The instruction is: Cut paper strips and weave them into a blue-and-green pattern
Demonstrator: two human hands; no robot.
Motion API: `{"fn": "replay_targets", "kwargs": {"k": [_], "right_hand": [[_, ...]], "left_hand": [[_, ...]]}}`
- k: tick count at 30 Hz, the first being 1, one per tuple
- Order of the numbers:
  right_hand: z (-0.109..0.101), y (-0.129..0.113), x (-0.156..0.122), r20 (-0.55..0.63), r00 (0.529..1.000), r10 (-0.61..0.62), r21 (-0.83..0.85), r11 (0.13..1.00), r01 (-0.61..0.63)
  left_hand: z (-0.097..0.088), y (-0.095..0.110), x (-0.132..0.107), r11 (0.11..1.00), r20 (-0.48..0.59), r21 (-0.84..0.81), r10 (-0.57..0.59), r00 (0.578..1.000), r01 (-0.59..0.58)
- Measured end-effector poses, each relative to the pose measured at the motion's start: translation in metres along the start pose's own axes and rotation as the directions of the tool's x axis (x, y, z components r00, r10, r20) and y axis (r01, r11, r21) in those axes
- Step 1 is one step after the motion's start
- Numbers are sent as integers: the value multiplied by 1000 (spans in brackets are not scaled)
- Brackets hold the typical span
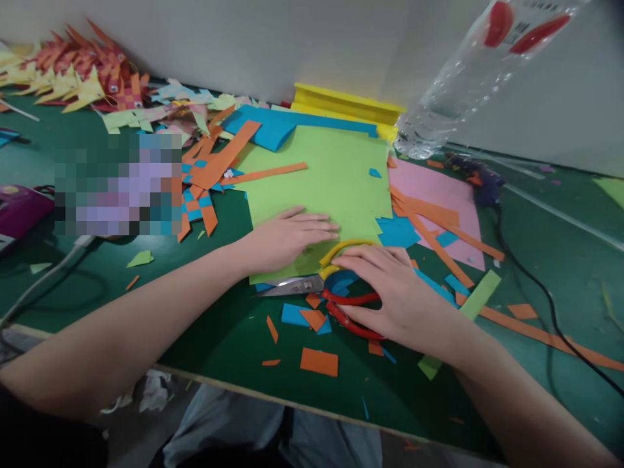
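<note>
My left hand (295, 239) lies flat on a light green sheet of paper (331, 169), its fingers stretched out to the right. In my right hand (390, 292) is a pair of scissors (309, 285) with one yellow and one red handle. Their blades point left along the near edge of the green sheet and look almost closed. Blue paper (266, 127) shows behind the green sheet. Orange and blue scraps, among them an orange rectangle (319, 362), are scattered below the scissors. A narrow orange strip (266, 172) rests across the sheet's left part.
A pink sheet (439, 201) with orange strips lies to the right, near a black cable (526, 279). A plastic bottle (439, 97) leans at the back right beside a yellow holder (346, 104). Woven paper fish (92, 71) are heaped back left. The table's near edge (273, 400) runs below.
</note>
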State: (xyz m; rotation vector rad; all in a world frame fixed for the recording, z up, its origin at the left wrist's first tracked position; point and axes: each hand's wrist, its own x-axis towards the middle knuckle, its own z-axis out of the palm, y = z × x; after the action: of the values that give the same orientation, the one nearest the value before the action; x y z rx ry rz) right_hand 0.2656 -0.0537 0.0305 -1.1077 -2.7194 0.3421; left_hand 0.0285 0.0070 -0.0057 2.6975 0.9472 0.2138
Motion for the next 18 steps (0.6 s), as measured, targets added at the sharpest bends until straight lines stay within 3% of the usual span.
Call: {"fn": "replay_targets", "kwargs": {"k": [18], "right_hand": [[2, -9, 2, -32, 998, 59, 41, 997, -58]], "left_hand": [[2, -2, 0, 1000, -17, 7, 16, 1000, -16]]}}
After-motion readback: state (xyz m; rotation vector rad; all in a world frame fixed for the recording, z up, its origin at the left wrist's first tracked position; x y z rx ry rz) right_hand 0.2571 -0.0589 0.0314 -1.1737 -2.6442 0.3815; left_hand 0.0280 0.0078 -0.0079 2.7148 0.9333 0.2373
